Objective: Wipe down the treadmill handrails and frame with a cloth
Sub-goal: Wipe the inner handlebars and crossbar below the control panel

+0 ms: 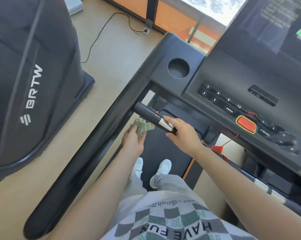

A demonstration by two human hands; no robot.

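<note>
I stand on the black treadmill belt [165,153]. A long black side handrail [87,153] runs from lower left up to the console [233,87]. A short black grip bar [151,116] with a silver sensor plate sticks out below the console. My left hand [133,140] holds a crumpled green cloth [143,126] just under that bar, between the bar and the side rail. My right hand [182,131] curls round the bar's free end, with fingers over the silver plate.
A large dark machine marked BRTW [30,87] stands on the left, across a strip of beige floor [111,66]. A black cable [101,32] runs to a floor socket near the window. A red safety clip [217,148] hangs under the console.
</note>
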